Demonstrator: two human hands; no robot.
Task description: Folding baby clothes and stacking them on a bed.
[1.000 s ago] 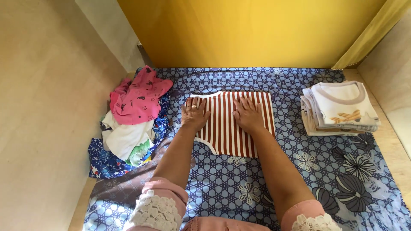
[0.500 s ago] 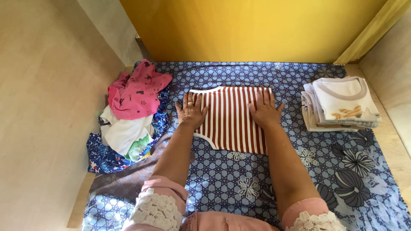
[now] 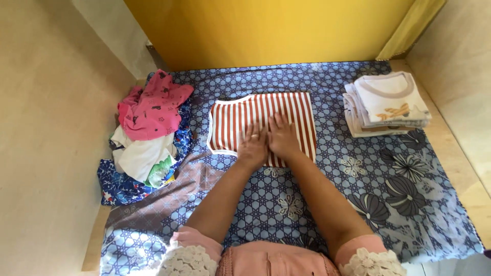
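Centre of frame: striped garment (image 3: pixel 255 120) flat on patterned cloth (image 3: pixel 358 168), long axis L–R. Left hand (image 3: pixel 253 145) & right hand (image 3: pixel 283 138) side by side, palms flat on its near edge, gripping nothing.

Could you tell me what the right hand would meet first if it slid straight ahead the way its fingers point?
The right hand lies flat on the striped top, pointing away. It would cross the top's far edge, then bare blue sheet, then probably the yellow wall.
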